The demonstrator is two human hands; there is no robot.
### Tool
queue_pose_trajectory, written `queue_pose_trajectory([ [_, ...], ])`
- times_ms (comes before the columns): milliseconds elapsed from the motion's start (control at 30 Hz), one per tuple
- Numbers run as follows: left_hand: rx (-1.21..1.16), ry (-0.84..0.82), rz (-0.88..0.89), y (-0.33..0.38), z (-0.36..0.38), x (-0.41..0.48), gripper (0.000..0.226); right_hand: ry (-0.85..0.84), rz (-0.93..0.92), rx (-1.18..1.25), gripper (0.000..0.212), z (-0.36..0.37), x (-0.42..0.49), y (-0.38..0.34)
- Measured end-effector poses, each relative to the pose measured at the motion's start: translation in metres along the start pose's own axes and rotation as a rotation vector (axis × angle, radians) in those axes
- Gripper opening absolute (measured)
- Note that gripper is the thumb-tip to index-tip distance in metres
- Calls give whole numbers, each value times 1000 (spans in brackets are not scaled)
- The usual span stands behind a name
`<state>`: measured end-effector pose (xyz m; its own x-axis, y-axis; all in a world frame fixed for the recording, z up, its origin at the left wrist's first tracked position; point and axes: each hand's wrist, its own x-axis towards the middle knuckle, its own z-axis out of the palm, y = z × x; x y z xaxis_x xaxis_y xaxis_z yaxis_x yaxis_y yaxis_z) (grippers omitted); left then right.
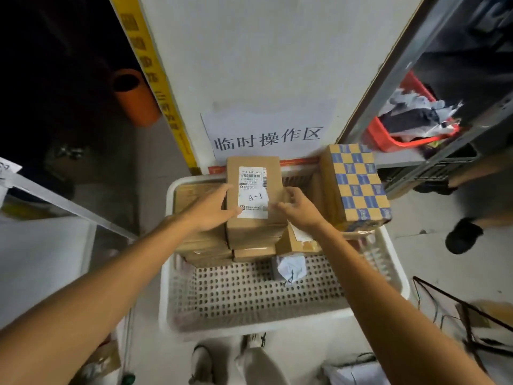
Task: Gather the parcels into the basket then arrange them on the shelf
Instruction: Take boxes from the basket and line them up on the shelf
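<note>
At the far end of the white perforated basket [277,323], a brown labelled box [253,195] marked A-1 sits on a stack of brown parcels [205,248], held by both hands: the left hand [211,209] clasps its left edge, the right hand [301,211] curls its fingers round its right edge. A checkered box [355,182] rests at the basket's far right corner, and a white-wrapped parcel [290,269] lies on the basket floor near the stack. Farther right, a red bin [388,140] stands on a metal shelf [399,161].
</note>
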<state>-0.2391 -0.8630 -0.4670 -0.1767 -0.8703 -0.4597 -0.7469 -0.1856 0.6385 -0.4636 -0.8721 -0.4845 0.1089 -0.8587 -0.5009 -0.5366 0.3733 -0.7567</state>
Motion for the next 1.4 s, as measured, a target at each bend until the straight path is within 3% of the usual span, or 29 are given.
queue_pose_trajectory([
  [100,-108,51,-16,-9,18,9,77,-41,28,104,75,6,17,13],
  [233,-307,82,-122,-22,31,17,64,-87,72,225,69,18,26,29],
  [367,-498,50,-238,-25,34,16,84,-80,82,365,62,27,30,37],
  [500,-732,8,-301,-25,44,11,91,-82,73,458,52,34,25,42],
  [833,-792,61,-244,-20,29,-34,98,-96,-12,482,51,23,-12,18],
  [1033,-823,130,-130,-24,-1,-97,108,-94,-141,461,86,41,-59,-26],
  [1233,-809,257,-94,-46,-26,-186,105,-165,-244,444,63,81,-120,-65],
  [1400,-748,388,-48,-69,-50,-271,107,-209,-350,396,58,124,-167,-102],
])
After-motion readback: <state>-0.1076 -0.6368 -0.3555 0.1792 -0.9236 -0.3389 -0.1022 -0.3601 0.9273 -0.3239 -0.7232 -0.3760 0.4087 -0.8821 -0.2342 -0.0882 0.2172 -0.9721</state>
